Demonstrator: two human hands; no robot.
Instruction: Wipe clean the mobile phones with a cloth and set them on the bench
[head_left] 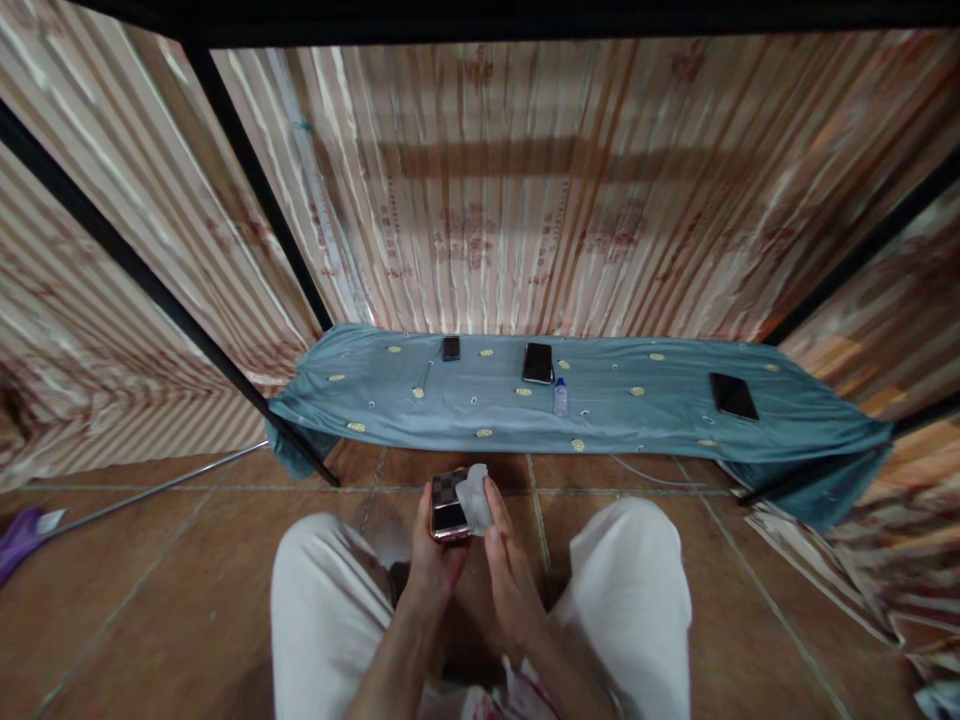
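A: How many hands do you see, and what are they doing?

B: Two. The left hand (439, 558) is curled round one small flat device (450, 518), with a checkered upper part and a dark panel below. The right hand (508, 565) holds one white wipe (475, 500) between its thumb and fingers, against the device's right side

A: Where exactly is the device?

B: In front of the person, above the gap between two knees in white trousers (637, 580), just short of the blue-green cloth (495, 412)

A: And how many things lie on that cloth?

B: I count three dark flat items: a small one (451, 348) on the left, a larger one (538, 362) near the middle and another dark slab (734, 396) on the right. There is also one small bottle (561, 398) with a blue cap, just beside the middle item

A: Anything on the tiled floor (112, 590)?

B: One purple item (21, 542) at the far left, with one thin rod (157, 493) reaching from it towards the cloth
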